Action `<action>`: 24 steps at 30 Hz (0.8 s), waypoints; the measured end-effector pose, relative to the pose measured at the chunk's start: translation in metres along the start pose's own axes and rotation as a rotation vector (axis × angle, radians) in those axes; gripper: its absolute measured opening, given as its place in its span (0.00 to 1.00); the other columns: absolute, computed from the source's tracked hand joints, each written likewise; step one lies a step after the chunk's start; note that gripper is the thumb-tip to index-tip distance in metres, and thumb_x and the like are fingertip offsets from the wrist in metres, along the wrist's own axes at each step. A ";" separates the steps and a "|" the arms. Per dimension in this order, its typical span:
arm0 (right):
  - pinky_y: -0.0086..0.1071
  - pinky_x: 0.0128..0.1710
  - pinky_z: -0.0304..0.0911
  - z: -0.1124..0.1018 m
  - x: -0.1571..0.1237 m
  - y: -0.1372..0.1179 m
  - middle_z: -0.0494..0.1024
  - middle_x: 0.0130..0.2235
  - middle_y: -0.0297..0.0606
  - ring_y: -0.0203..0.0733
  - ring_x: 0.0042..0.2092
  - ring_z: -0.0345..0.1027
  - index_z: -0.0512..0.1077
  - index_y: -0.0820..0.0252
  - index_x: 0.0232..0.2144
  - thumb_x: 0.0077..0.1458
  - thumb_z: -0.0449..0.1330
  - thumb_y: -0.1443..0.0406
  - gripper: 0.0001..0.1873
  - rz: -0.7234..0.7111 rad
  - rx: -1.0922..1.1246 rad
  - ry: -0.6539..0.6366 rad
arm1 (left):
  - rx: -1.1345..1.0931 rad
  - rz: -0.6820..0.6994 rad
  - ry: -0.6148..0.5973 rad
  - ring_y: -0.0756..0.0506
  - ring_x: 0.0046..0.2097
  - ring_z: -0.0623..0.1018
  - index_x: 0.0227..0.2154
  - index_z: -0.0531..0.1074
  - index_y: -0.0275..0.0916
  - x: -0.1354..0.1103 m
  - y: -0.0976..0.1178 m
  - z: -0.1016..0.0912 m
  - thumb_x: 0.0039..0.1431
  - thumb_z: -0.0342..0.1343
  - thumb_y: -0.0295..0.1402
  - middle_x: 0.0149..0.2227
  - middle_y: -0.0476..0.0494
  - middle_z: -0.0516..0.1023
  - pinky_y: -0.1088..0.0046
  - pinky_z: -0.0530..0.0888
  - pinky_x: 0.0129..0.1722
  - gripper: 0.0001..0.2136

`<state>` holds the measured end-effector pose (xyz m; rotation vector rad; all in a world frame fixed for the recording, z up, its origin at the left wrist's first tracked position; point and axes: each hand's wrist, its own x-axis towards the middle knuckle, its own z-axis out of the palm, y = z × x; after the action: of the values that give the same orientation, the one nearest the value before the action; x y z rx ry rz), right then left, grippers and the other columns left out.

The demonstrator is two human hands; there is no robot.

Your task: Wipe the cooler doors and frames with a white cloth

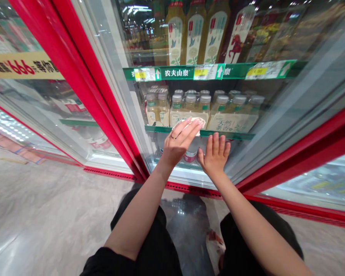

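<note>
My left hand (180, 140), with a ring on one finger, lies flat with its fingers stretched over a pale tag on the green shelf edge (235, 135) of a drinks cooler. My right hand (215, 153) is just to its right and lower, fingers together and pointing up, fingertips reaching the same shelf edge. Neither hand grips anything. Right behind the hands stands a row of pale tea bottles with white caps (189, 109). Below the shelf, a bottle with a red label (190, 156) shows between my hands.
The shelf above has a green price strip (207, 71) and tall yellow-green bottles (194, 32). A red door frame (83, 76) slants down on the left and another red frame (299, 153) runs on the right. Grey glossy floor (46, 214) lies below; my knees in black clothing are bent.
</note>
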<state>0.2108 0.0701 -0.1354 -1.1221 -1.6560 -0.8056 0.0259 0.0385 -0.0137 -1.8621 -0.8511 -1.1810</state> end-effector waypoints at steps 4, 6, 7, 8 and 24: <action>0.57 0.81 0.37 -0.001 -0.001 0.000 0.58 0.80 0.52 0.56 0.84 0.40 0.47 0.59 0.82 0.73 0.55 0.56 0.43 0.022 0.036 -0.037 | -0.039 -0.118 0.044 0.45 0.72 0.77 0.76 0.63 0.46 -0.014 -0.001 -0.002 0.78 0.52 0.25 0.65 0.43 0.84 0.66 0.71 0.76 0.28; 0.55 0.81 0.36 -0.002 0.001 -0.001 0.59 0.80 0.52 0.54 0.84 0.38 0.45 0.60 0.83 0.73 0.55 0.57 0.44 0.007 0.046 -0.016 | -0.067 -0.092 0.013 0.45 0.72 0.76 0.77 0.61 0.45 -0.019 0.001 -0.003 0.79 0.51 0.25 0.65 0.42 0.83 0.65 0.71 0.76 0.28; 0.54 0.82 0.35 -0.002 0.002 -0.001 0.59 0.80 0.52 0.53 0.84 0.37 0.45 0.61 0.83 0.73 0.55 0.57 0.44 -0.005 0.044 0.002 | -0.073 -0.058 -0.023 0.45 0.72 0.76 0.77 0.61 0.44 -0.020 0.001 -0.004 0.79 0.50 0.25 0.65 0.42 0.83 0.65 0.71 0.76 0.28; 0.53 0.82 0.35 -0.003 0.003 -0.002 0.59 0.80 0.52 0.52 0.84 0.35 0.45 0.61 0.83 0.73 0.55 0.57 0.44 -0.015 0.037 0.018 | -0.071 -0.016 -0.063 0.46 0.72 0.76 0.77 0.62 0.44 -0.020 0.001 -0.004 0.79 0.50 0.24 0.65 0.43 0.83 0.67 0.70 0.76 0.28; 0.57 0.81 0.35 0.002 -0.003 0.002 0.61 0.79 0.55 0.54 0.84 0.40 0.51 0.62 0.81 0.71 0.56 0.57 0.43 0.024 0.066 -0.023 | -0.013 0.040 -0.064 0.47 0.70 0.78 0.77 0.61 0.45 -0.020 -0.018 -0.011 0.78 0.50 0.21 0.65 0.46 0.83 0.65 0.74 0.75 0.29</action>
<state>0.2125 0.0722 -0.1392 -1.1071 -1.6731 -0.7198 -0.0008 0.0349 -0.0243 -1.9278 -0.8392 -1.1092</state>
